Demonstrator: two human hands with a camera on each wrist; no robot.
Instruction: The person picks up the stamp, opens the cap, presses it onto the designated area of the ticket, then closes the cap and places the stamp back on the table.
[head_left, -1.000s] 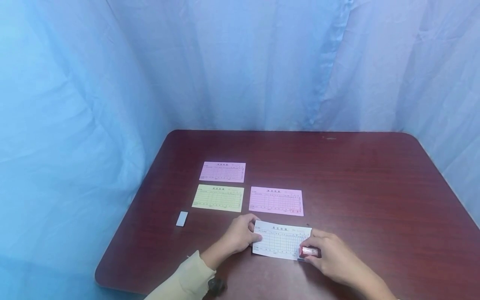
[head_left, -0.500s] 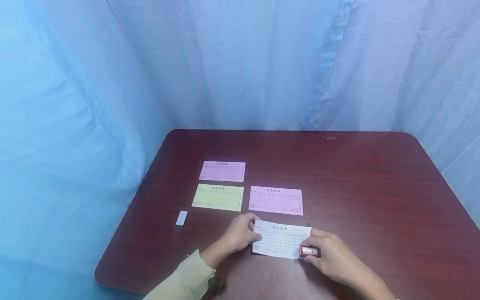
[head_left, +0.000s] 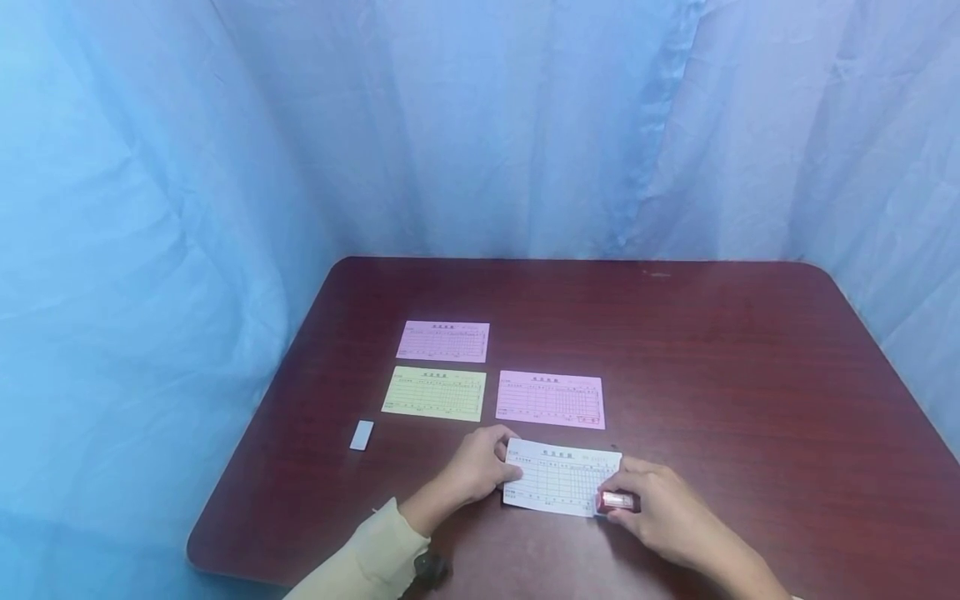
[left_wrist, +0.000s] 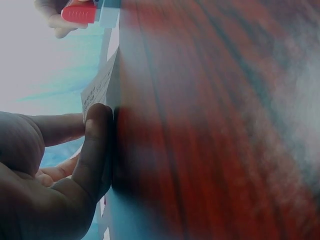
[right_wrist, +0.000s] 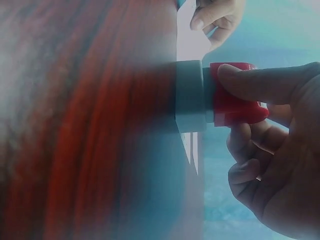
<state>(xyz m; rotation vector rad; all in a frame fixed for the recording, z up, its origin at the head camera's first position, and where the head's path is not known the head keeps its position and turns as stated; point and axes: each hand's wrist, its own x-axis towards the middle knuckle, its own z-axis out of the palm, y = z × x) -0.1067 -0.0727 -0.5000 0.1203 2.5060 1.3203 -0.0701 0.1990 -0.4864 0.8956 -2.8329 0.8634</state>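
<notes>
A white printed form (head_left: 558, 479) lies near the table's front edge in the head view. My left hand (head_left: 480, 467) pinches its left edge, thumb on top. In the left wrist view the sheet (left_wrist: 97, 90) is raised a little where the thumb and fingers hold it. My right hand (head_left: 663, 504) grips a red stamp (head_left: 618, 502) at the form's lower right corner. The right wrist view shows the red stamp handle (right_wrist: 235, 102) between thumb and fingers, its grey base (right_wrist: 190, 97) standing on the paper. The stamp's face is hidden.
Beyond the white form lies a pink form (head_left: 550, 400) with a red mark at its lower right. To its left are a yellow form (head_left: 435, 393) and another pink form (head_left: 443, 342). A small white rectangular piece (head_left: 362, 435) lies on the dark red table (head_left: 712, 350). Blue curtains (head_left: 487, 125) surround it.
</notes>
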